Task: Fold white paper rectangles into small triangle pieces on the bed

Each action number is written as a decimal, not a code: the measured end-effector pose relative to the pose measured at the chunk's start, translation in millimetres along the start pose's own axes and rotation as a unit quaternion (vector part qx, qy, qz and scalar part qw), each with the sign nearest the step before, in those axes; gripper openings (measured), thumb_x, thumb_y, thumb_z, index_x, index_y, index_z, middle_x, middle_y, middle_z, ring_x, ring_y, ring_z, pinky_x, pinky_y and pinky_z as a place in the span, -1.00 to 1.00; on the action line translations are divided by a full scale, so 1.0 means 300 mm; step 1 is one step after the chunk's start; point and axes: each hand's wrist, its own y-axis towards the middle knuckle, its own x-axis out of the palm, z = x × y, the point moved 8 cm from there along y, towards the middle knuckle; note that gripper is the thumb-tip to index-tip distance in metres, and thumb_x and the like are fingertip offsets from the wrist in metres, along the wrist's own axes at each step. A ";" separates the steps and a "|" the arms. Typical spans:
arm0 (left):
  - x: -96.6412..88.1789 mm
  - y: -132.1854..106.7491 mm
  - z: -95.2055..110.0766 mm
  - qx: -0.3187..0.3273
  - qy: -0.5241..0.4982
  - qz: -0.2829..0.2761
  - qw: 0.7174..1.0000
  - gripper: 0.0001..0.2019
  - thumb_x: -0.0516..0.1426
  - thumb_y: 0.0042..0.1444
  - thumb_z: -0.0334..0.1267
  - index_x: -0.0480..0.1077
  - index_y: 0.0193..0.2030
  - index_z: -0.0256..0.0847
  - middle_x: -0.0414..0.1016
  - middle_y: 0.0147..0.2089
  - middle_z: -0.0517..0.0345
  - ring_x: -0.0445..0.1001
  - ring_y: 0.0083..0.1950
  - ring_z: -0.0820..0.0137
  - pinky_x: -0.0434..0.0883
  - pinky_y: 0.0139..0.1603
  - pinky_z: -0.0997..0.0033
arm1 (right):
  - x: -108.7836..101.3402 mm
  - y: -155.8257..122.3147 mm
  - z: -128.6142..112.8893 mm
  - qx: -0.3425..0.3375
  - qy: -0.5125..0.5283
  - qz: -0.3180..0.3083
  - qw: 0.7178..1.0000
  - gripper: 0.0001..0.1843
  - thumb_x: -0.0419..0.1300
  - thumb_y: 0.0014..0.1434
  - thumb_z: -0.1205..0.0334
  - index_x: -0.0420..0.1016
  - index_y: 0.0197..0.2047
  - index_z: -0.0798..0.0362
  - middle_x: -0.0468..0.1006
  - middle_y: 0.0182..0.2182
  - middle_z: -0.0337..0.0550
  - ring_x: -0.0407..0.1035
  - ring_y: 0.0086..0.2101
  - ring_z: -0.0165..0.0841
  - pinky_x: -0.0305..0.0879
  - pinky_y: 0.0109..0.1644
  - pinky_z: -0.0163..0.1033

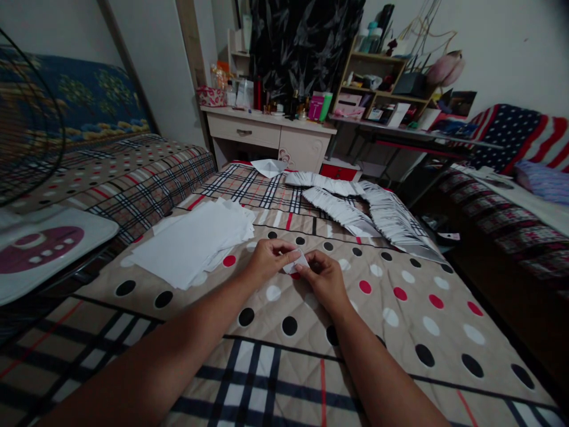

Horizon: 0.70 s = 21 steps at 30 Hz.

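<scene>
Between my two hands, just above the patterned bedspread (pixel 311 332), is a small folded piece of white paper (pixel 297 260). My left hand (pixel 269 258) pinches its left side, thumb on top. On the other side, my right hand (pixel 323 276) grips the paper's right edge between thumb and fingers. A stack of loose white sheets (pixel 191 240) lies to the left of my hands. Farther off, long rows of folded white papers (pixel 393 216) stand packed together, curving along the right and far side of the bed. One separate white sheet (pixel 268 168) rests near the far edge.
A white dresser (pixel 255 131) with bottles and boxes stands beyond the bed. Right of it are a desk (pixel 413 135) and a wooden shelf (pixel 376 89). A fan (pixel 29 112) and a white board or tabletop (pixel 89 231) are at the left.
</scene>
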 end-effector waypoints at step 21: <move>0.043 -0.009 -0.006 -0.026 0.075 -0.059 0.995 -0.70 0.22 -0.02 -0.12 0.32 -0.61 -0.26 0.36 -0.63 0.23 0.29 -0.61 0.52 0.19 -0.59 0.55 | -0.002 -0.018 -0.008 0.050 0.108 0.031 0.992 -0.63 0.38 0.01 0.00 0.33 -0.41 0.04 0.48 -0.60 -0.30 0.30 -0.65 -0.47 0.16 -0.62 -0.40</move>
